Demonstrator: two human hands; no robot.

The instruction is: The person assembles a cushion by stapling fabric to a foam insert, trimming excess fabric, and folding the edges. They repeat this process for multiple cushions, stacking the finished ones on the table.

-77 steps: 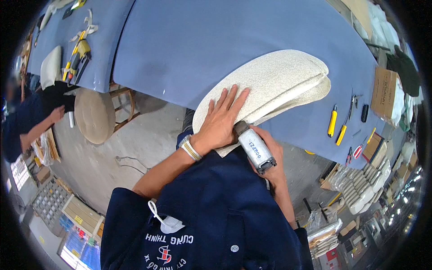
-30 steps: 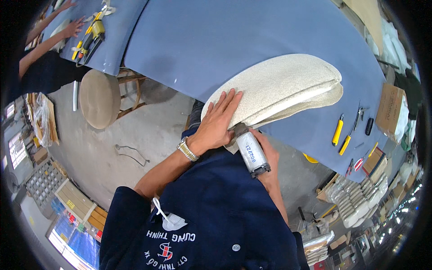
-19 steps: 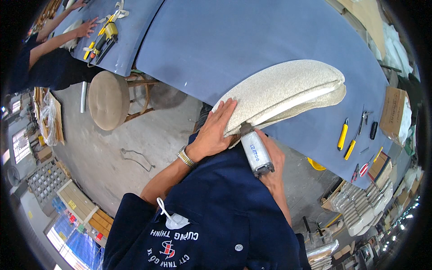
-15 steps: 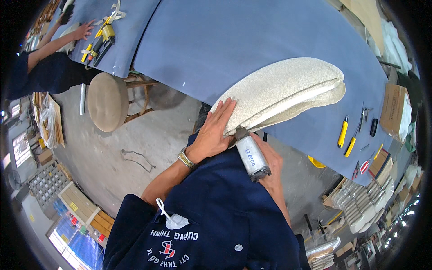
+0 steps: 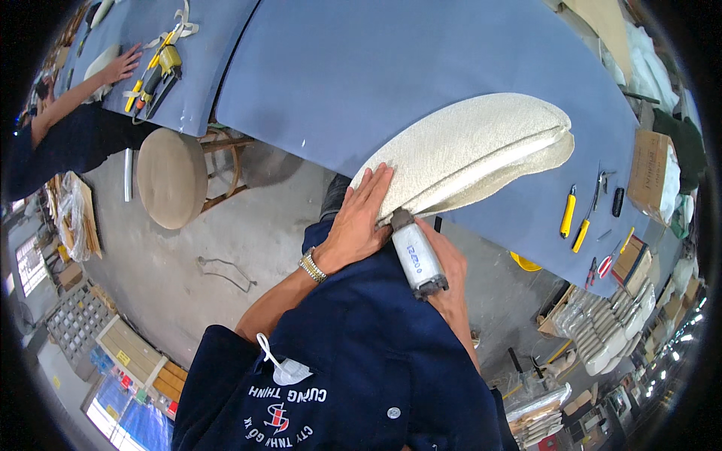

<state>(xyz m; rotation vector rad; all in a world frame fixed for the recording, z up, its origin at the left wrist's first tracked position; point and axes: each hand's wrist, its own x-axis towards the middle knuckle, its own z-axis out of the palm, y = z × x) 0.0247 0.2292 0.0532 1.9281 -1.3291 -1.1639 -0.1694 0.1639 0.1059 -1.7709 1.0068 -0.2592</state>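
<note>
A curved, cream-upholstered pad (image 5: 466, 143) lies across the table's near edge, its folded fabric edge and pale inner strip turned toward me. My left hand (image 5: 359, 214) rests flat on the pad's near left end, fingers stretched out together; its thumb side is partly hidden. In my right hand (image 5: 450, 270) is a staple gun (image 5: 417, 259) with a silver-white cylindrical body. Its dark nose touches the pad's near edge, right beside my left hand. Fingers of the right hand are mostly hidden behind the tool.
On the blue table (image 5: 421, 45), a yellow cutter (image 5: 568, 214), a yellow-handled tool (image 5: 580, 234) and red-handled scissors (image 5: 604, 266) lie at right. A cardboard box (image 5: 651, 169) stands behind them. At left are a round stool (image 5: 173, 178), another staple gun (image 5: 159, 79) and a co-worker's hand (image 5: 120, 66).
The view has shifted slightly. My hands, the staple gun and the pad keep nearly the same places relative to each other. The co-worker's arm at far left has moved a little.
</note>
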